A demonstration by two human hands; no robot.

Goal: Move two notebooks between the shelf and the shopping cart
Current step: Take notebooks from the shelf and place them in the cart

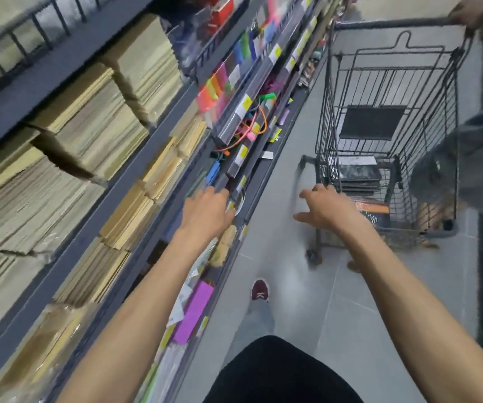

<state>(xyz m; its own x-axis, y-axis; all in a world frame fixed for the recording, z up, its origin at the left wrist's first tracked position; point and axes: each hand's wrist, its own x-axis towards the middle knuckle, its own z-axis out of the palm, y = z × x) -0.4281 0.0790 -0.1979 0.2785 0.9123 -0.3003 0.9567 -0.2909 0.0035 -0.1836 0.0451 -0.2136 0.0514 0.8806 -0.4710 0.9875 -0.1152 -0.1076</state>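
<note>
We identify the notebooks (pixel 356 174) in the shopping cart (pixel 449 117) as a flat stack with dark, mottled covers. It lies on the basket floor at the near end, and an orange-and-black cover (pixel 378 210) lies just beside it. The shelf (pixel 118 187) on our left holds tight piles of tan-edged notebooks (pixel 89 126). Our right hand (pixel 326 206) hovers at the cart's near corner, fingers spread and empty. Our left hand (pixel 207 212) is at the shelf edge; we cannot tell whether its blurred fingers grasp anything.
</note>
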